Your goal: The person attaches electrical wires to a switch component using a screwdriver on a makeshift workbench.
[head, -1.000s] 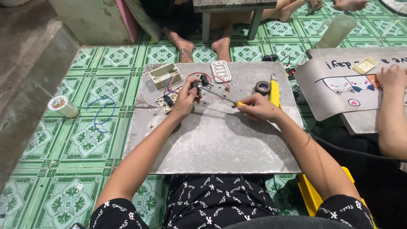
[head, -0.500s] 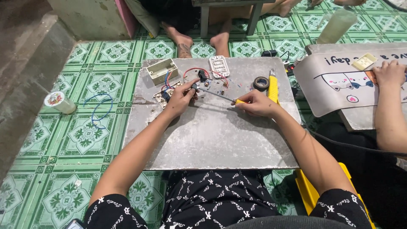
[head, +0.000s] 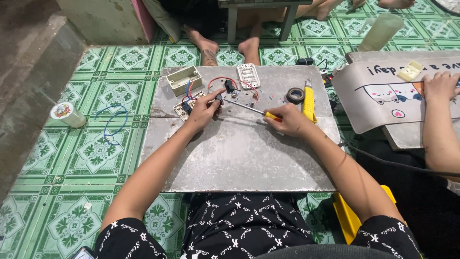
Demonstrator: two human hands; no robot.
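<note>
Item 1, nearest: your lap in black patterned shorts (head: pixel 249 225), at the near edge of the grey metal work board (head: pixel 239 158), which lies on the green tiled floor (head: pixel 96 153).

Item 2: your right hand (head: pixel 290 120), closed around the yellow handle of a screwdriver (head: pixel 249 110). The shaft runs leftward across the board toward your other hand.

Item 3: your left hand (head: pixel 203 110), fingers pinched on a small dark part (head: pixel 218 98) at the screwdriver's tip, just beside the opened switch body (head: pixel 186 108) with its red and blue wires (head: pixel 188 93).

Change noted: against the pictures of a second ago, both hands sit in much the same place and the tip stays at the part. Judged from that, the fastening work is under way, not finished.

Item 4, beyond the hands: beige box (head: pixel 184 79), white switch plate (head: pixel 248 76), black tape roll (head: pixel 295 95), yellow utility knife (head: pixel 309 103).

Item 5, left on the floor: loose blue wire (head: pixel 112 124), white tape roll (head: pixel 67 114).

Item 6, far and right: another person's feet (head: pixel 225 45); a second person's hand (head: pixel 441 86) on a printed mat (head: pixel 378 96).
</note>
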